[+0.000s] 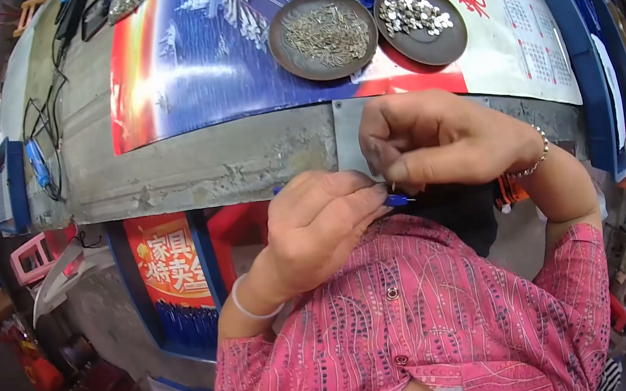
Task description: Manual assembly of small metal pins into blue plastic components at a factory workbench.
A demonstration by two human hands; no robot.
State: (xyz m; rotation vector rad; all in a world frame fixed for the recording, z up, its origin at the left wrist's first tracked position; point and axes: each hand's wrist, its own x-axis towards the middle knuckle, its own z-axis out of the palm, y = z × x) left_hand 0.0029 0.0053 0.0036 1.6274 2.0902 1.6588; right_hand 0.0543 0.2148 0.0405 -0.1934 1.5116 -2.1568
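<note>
Head view — left fingers [356, 207] hold a blue piece [399, 200].

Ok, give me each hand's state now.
Left hand: closed, holding a slim blue plastic-looking piece.
Right hand: closed in a pinch; contents cannot be told.

Two dishes [299, 65] side by side on poster [215, 92]

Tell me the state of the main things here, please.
Left hand, closed on blue piece
Blue piece, held, tip showing
Right hand, apparently pinching a small part
Left dish, holding thin metal bits
Right dish, holding silvery-white bits
Printed sheet, spread on the bench
Low blue tray, holding blue pieces
</note>
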